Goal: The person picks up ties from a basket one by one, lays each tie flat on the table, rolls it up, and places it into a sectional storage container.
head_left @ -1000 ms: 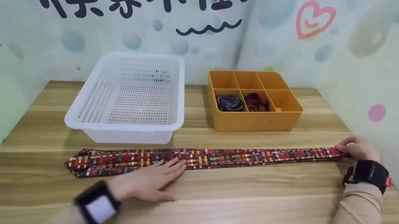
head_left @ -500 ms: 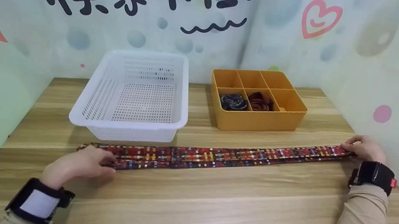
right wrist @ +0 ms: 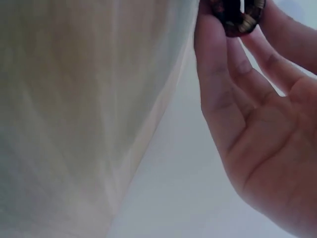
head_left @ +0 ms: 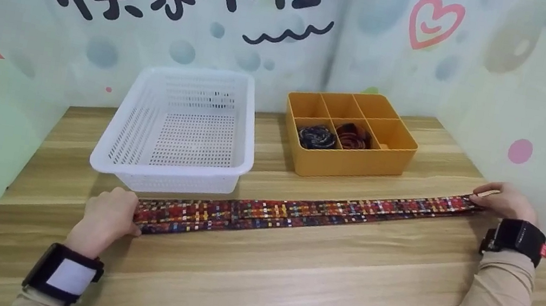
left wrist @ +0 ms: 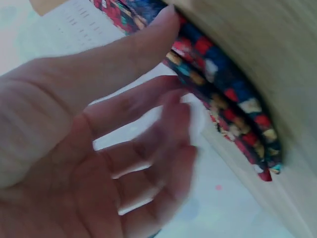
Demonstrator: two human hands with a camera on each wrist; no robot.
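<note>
A necktie (head_left: 285, 211) in a red, navy and yellow check stretches across the table, doubled lengthwise with its layers slightly offset. My left hand (head_left: 109, 217) grips it near the wide ends, which the hand hides in the head view. In the left wrist view, the thumb (left wrist: 158, 37) lies on the doubled tie (left wrist: 230, 94) and the fingers are curled behind it; the pointed ends stick out past them. At the far right, my right hand (head_left: 506, 202) pinches the narrow end. The right wrist view shows that end as a small loop (right wrist: 245, 25) between thumb and fingers.
A white perforated basket (head_left: 168, 173) stands behind the tie on the left. To its right is a yellow divided box (head_left: 353, 164), where two front compartments hold a rolled dark blue tie (head_left: 317, 137) and a rolled dark red tie (head_left: 354, 137). Printed walls border the table (head_left: 284, 291).
My left hand has slid left from the tie's middle, where it lay flat, to grip near the wide ends. The right hand keeps its pinch and has shifted slightly right.
</note>
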